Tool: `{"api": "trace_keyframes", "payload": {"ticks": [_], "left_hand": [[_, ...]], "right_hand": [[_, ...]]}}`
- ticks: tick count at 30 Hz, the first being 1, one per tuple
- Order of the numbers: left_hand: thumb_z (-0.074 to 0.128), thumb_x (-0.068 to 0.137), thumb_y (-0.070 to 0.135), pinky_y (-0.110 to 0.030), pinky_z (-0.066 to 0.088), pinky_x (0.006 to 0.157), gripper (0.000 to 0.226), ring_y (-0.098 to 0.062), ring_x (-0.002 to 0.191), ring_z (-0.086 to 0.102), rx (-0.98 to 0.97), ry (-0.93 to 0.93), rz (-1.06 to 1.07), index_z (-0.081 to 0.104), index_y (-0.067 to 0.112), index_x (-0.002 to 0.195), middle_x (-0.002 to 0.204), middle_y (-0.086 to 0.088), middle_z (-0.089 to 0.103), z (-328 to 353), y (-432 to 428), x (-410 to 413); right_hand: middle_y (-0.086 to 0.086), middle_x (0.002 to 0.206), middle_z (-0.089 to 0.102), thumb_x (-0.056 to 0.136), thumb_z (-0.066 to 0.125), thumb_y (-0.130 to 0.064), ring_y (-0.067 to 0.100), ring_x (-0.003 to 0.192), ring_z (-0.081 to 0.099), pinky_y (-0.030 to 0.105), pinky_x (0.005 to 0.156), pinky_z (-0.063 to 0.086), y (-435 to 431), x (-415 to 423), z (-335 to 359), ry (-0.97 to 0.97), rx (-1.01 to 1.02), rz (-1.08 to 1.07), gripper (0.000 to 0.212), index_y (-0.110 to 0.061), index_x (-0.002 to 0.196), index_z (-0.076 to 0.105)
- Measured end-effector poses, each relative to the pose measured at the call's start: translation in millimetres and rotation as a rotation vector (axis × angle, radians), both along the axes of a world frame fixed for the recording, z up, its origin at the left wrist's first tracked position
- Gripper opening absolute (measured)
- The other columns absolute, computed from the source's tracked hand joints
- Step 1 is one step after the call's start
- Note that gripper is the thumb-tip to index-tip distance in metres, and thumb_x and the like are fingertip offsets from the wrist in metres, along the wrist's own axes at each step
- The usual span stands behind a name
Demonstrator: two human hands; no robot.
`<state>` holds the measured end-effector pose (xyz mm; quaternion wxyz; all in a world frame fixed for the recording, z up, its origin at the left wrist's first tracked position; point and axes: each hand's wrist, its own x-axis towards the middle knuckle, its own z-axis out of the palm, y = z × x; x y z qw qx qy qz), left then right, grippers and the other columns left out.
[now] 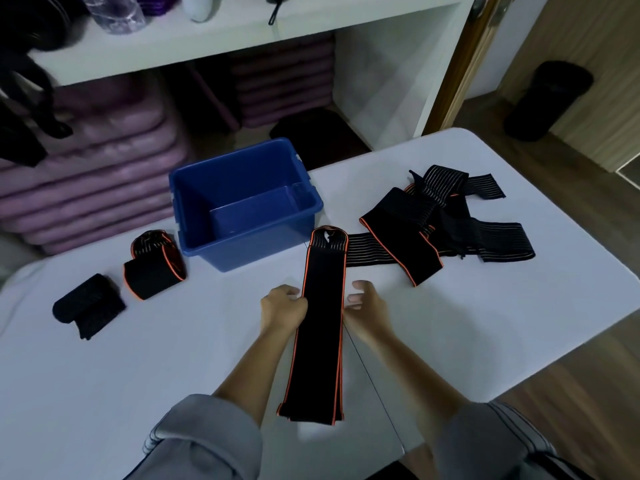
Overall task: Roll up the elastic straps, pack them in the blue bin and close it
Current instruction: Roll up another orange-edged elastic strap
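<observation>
Head view shows a long black strap [320, 327] with orange edges lying flat on the white table [138, 358], running from the near edge toward the blue bin [242, 202], which stands open and empty. Left hand [282, 308] pinches the strap's left edge; right hand [367, 304] hovers loosely curled just beside its right edge. Two rolled straps [121, 285] lie left of the bin, a loose pile [440, 220] to the right.
</observation>
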<state>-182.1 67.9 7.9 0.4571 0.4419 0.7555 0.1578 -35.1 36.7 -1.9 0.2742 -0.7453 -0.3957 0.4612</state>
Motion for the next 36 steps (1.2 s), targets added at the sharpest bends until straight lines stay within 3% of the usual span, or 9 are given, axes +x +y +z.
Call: {"api": "trace_keyframes", "payload": {"ticks": [5, 9, 14, 18, 24, 27, 31, 34, 36], "left_hand": [[0.049, 0.072, 0.01, -0.04, 0.06, 0.071, 0.025, -0.025, 0.076, 0.066, -0.101, 0.048, -0.014, 0.063, 0.017, 0.092, 0.092, -0.003, 0.063, 3, -29, -16], [0.047, 0.073, 0.004, -0.044, 0.06, 0.062, 0.016, -0.034, 0.078, 0.069, -0.091, -0.034, -0.049, 0.062, 0.009, 0.078, 0.082, -0.015, 0.065, 6, -45, -12], [0.049, 0.077, 0.004, -0.039, 0.06, 0.062, 0.019, -0.027, 0.075, 0.064, -0.109, -0.084, -0.012, 0.063, 0.003, 0.088, 0.09, -0.013, 0.063, 10, -60, -16], [0.044, 0.077, 0.002, -0.039, 0.06, 0.06, 0.021, -0.03, 0.074, 0.068, -0.149, -0.048, -0.058, 0.06, 0.005, 0.09, 0.087, -0.013, 0.063, 13, -75, -16], [0.046, 0.079, 0.004, -0.039, 0.06, 0.061, 0.011, -0.032, 0.077, 0.066, -0.125, -0.062, -0.073, 0.056, 0.008, 0.075, 0.077, -0.008, 0.057, 14, -85, -16], [0.044, 0.079, 0.004, -0.035, 0.057, 0.053, 0.016, -0.026, 0.07, 0.063, -0.139, -0.001, -0.101, 0.059, 0.004, 0.085, 0.078, -0.006, 0.057, 10, -93, -22], [0.051, 0.079, 0.003, -0.034, 0.059, 0.061, 0.011, -0.026, 0.075, 0.065, -0.139, 0.0, -0.136, 0.058, 0.01, 0.083, 0.079, -0.006, 0.058, 3, -102, -22], [0.059, 0.077, 0.005, -0.023, 0.05, 0.051, 0.016, -0.018, 0.067, 0.059, -0.014, -0.005, -0.184, 0.056, 0.015, 0.089, 0.082, -0.004, 0.059, 0, -107, -29], [0.058, 0.078, 0.005, -0.021, 0.05, 0.055, 0.018, -0.014, 0.064, 0.058, 0.067, -0.053, -0.308, 0.061, 0.02, 0.086, 0.08, -0.004, 0.063, -2, -111, -36]], "right_hand": [[0.004, 0.101, 0.058, 0.082, 0.063, -0.015, 0.017, 0.091, 0.056, 0.026, 0.076, 0.045, -29, -5, -4, -0.043, -0.081, 0.086, 0.053, -0.009, 0.13, 0.042], [0.001, 0.105, 0.055, 0.08, 0.06, -0.006, 0.02, 0.098, 0.059, 0.029, 0.077, 0.052, -44, -11, -7, 0.006, -0.053, 0.078, 0.054, -0.014, 0.131, 0.042], [0.003, 0.114, 0.057, 0.08, 0.058, -0.004, 0.016, 0.096, 0.059, 0.036, 0.086, 0.054, -57, -4, -8, 0.016, -0.041, 0.05, 0.054, -0.017, 0.13, 0.043], [0.003, 0.125, 0.051, 0.081, 0.057, -0.008, 0.023, 0.109, 0.055, 0.041, 0.091, 0.052, -67, -6, -12, -0.028, -0.09, 0.125, 0.054, -0.018, 0.131, 0.041], [0.005, 0.132, 0.045, 0.082, 0.056, -0.01, 0.022, 0.116, 0.048, 0.039, 0.094, 0.05, -75, -7, -13, -0.064, -0.089, 0.16, 0.057, -0.019, 0.135, 0.037], [0.001, 0.116, 0.051, 0.081, 0.061, -0.012, 0.021, 0.107, 0.055, 0.035, 0.085, 0.053, -81, -5, -12, -0.093, -0.135, 0.228, 0.054, -0.019, 0.131, 0.04], [-0.001, 0.111, 0.053, 0.077, 0.069, -0.009, 0.021, 0.1, 0.059, 0.033, 0.088, 0.052, -89, -7, -13, -0.135, -0.104, 0.343, 0.046, -0.02, 0.119, 0.054], [0.0, 0.113, 0.056, 0.083, 0.056, -0.004, 0.011, 0.093, 0.055, 0.02, 0.085, 0.045, -94, -4, -4, -0.201, 0.055, 0.407, 0.032, -0.019, 0.11, 0.063], [-0.002, 0.108, 0.061, 0.083, 0.042, 0.003, 0.009, 0.096, 0.056, 0.012, 0.08, 0.042, -97, 0, 7, -0.113, 0.084, 0.522, 0.039, -0.019, 0.103, 0.068]]}}
